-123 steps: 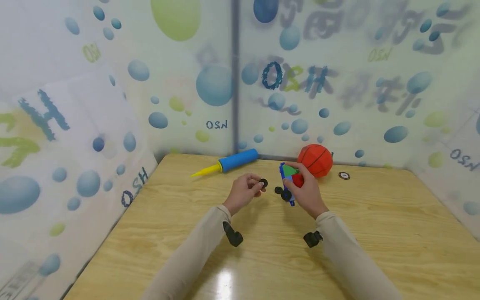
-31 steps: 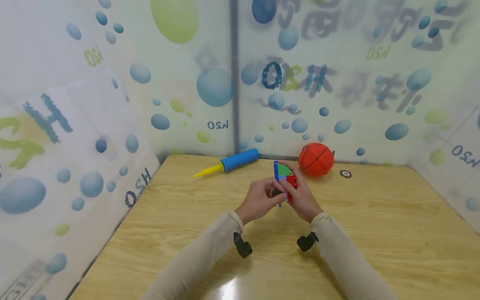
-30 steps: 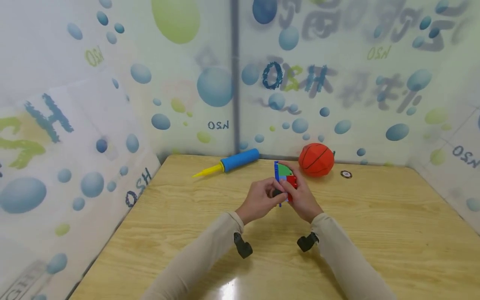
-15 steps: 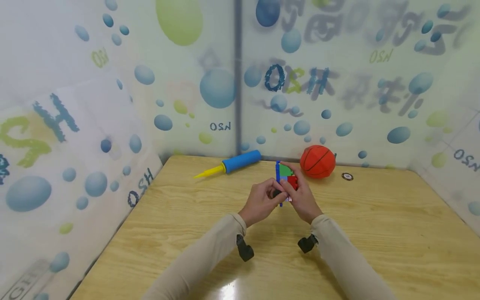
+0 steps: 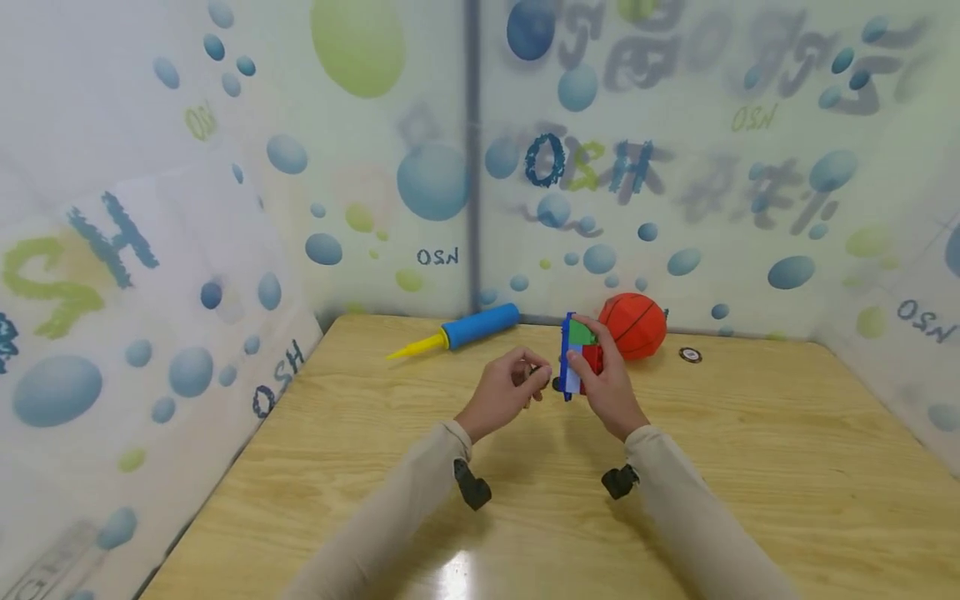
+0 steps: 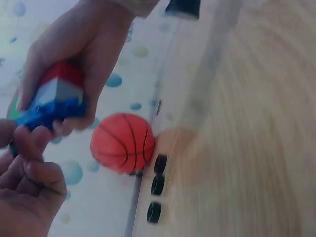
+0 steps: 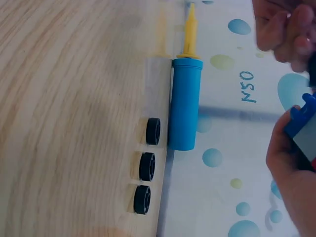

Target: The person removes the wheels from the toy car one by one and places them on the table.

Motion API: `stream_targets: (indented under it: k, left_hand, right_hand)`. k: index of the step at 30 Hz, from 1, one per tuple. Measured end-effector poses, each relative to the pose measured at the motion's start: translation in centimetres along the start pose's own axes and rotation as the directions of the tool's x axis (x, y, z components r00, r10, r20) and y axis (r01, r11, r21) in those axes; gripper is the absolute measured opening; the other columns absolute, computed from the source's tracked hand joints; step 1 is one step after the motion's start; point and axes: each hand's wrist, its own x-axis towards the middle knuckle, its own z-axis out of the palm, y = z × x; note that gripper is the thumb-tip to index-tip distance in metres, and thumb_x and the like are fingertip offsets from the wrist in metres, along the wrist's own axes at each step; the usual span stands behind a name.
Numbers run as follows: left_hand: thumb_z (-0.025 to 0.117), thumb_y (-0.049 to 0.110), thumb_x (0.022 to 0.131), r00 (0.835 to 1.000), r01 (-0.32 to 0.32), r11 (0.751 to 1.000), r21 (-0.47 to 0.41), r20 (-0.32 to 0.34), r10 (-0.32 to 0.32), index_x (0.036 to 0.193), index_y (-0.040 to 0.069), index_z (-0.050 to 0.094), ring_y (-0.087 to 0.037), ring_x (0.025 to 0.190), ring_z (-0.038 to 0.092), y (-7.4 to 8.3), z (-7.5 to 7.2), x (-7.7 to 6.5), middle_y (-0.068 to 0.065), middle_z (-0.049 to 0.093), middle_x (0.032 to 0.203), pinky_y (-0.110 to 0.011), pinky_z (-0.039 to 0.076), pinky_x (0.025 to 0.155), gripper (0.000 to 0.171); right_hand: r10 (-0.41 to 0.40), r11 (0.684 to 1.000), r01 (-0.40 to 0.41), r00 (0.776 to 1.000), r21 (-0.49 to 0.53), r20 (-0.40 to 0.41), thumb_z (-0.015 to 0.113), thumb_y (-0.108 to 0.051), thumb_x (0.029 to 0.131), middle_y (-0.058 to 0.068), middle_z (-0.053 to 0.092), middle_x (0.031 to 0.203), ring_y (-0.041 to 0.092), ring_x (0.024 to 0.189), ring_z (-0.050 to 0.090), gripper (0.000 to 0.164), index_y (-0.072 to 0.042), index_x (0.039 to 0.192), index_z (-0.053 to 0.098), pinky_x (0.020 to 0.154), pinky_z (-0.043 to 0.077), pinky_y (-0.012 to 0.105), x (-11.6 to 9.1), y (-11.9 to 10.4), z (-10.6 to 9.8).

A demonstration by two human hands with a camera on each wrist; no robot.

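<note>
My right hand (image 5: pixel 615 392) grips a toy car built of blocks (image 5: pixel 574 377), with a blue base and green, red and pale blue pieces. It is held upright above the table, blue base facing left. Just left of it, my left hand (image 5: pixel 497 393) pinches a small black wheel (image 7: pixel 312 71) between thumb and fingers, which mostly cover it. A dark round wheel (image 5: pixel 557 383) shows by the base's lower left edge. From the left wrist, the fingertips appear right at the blue base (image 6: pixel 52 112).
Three black wheels (image 6: pixel 157 184) stand in a row on the wooden table (image 5: pixel 337 500) near the back wall. A blue pump with a yellow nozzle (image 5: pixel 480 326) lies at the back, left of them. A red basketball (image 5: pixel 633 326) and a small round disc (image 5: pixel 690 355) are at the back right.
Earlier my left hand brought the wheel from the left to the toy car's lower side and stayed there. Now it has drawn back slightly left, and the toy car has shifted right and up.
</note>
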Motion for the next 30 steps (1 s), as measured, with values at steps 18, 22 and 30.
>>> stream_targets:
  k: [18,22,30]
  left_hand:
    - [0.067,0.011,0.095,0.919,0.392,0.904,0.17,-0.032,-0.392,0.112,0.006,0.069,-0.02,0.071,0.075,-4.9,-3.1,3.4,-0.016,0.077,0.091,-0.027,0.059,0.066,0.018]
    - [0.072,0.014,0.091,0.917,0.393,0.856,0.336,-0.075,-0.391,0.103,0.011,0.076,-0.015,0.066,0.071,-5.9,-3.2,4.6,-0.011,0.078,0.083,-0.022,0.049,0.06,0.014]
    - [0.073,0.015,0.089,0.917,0.379,0.763,0.524,-0.102,-0.385,0.097,0.01,0.079,-0.015,0.069,0.069,-6.5,-2.6,5.5,-0.005,0.077,0.075,-0.037,0.056,0.09,0.011]
  right_hand:
    - [0.079,0.995,-0.08,0.997,0.064,0.025,0.049,-0.021,0.106,0.025,0.051,0.131,0.016,0.1,0.066,0.053,-0.029,0.155,0.029,0.078,0.06,0.029,-0.4,0.7,-2.0]
    - [0.088,0.994,-0.09,0.995,0.065,0.035,0.049,-0.022,0.106,0.026,0.054,0.129,0.027,0.101,0.066,0.053,-0.031,0.154,0.03,0.077,0.061,0.03,-0.5,0.8,-2.1]
    - [0.102,0.994,-0.104,0.994,0.044,0.042,0.049,-0.021,0.106,0.028,0.052,0.134,0.019,0.098,0.069,0.054,-0.031,0.155,0.029,0.077,0.061,0.031,-0.7,1.3,-2.4]
